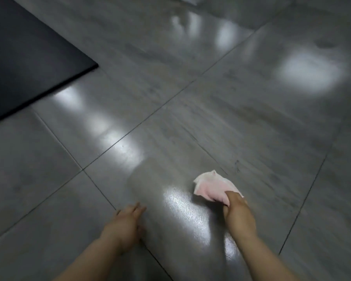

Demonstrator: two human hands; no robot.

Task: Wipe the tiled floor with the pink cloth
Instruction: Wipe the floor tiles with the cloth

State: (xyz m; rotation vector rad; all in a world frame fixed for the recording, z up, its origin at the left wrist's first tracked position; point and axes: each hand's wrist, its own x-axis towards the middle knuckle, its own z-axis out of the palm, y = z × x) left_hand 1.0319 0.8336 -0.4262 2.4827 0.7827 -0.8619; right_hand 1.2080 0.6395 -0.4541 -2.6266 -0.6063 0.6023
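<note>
Mid-wipe here: the crumpled pale pink cloth (215,187) sits on the glossy grey tiled floor (251,118), and a dull, damp-looking swath runs just left of the cloth, so that patch looks covered; the tiles beyond the cloth seem to remain. The right hand (238,211) is clenched on the cloth's near edge, arm outstretched. Left of the cloth, the left hand (128,222) lies flat, fingers spread, bracing.

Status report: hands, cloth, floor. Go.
Right hand gripping pink cloth on the tiled floor. Left hand flat on tile, empty. Dark mat far left, clear of path.
</note>
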